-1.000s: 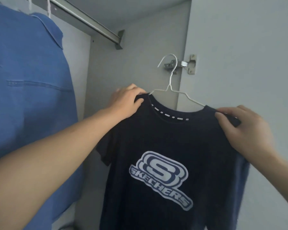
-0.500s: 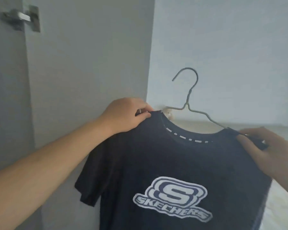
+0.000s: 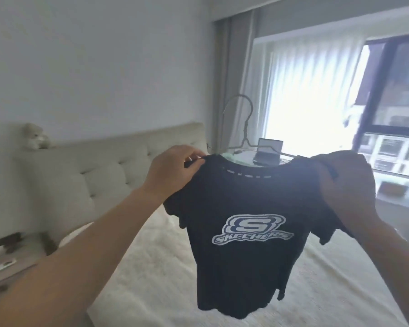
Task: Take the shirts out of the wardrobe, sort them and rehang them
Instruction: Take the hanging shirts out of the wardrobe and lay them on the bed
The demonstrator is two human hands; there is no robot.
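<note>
Head view: left hand (image 3: 175, 168) pinches the left shoulder of a dark T-shirt (image 3: 248, 234), thumb and curled fingers (image 3: 194, 164) closed on the cloth right at the collar's edge. Right hand (image 3: 347, 185) grips the other shoulder, its fingers wrapped over a bunch of fabric, with the sleeve spilling out just below the knuckles. Between the two sets of fingers the collar sags in a shallow curve, and a dashed pale line runs along its inner band. A wire hanger (image 3: 243, 128) sits inside the shirt; its arms slope out toward each hand and its hook rises above the midpoint between them, slightly tilted. The shirt hangs free below the fingers, front toward the camera, with a pale logo (image 3: 253, 228) on the chest reading SKECHERS. It touches nothing but the hands and the hanger.

Under and beyond the hanging hem lies a bed (image 3: 151, 267) with a cream cover. Past the left fingers stands a tufted headboard (image 3: 99, 171), and a small plush toy (image 3: 34, 138) sits on its top edge, well to the left. Beyond the right fingers is a bright window (image 3: 373, 119) with sheer curtains (image 3: 314, 90). A laptop (image 3: 268, 151) shows through the gap above the collar, between the hanger's arms. The picture is somewhat blurred.
</note>
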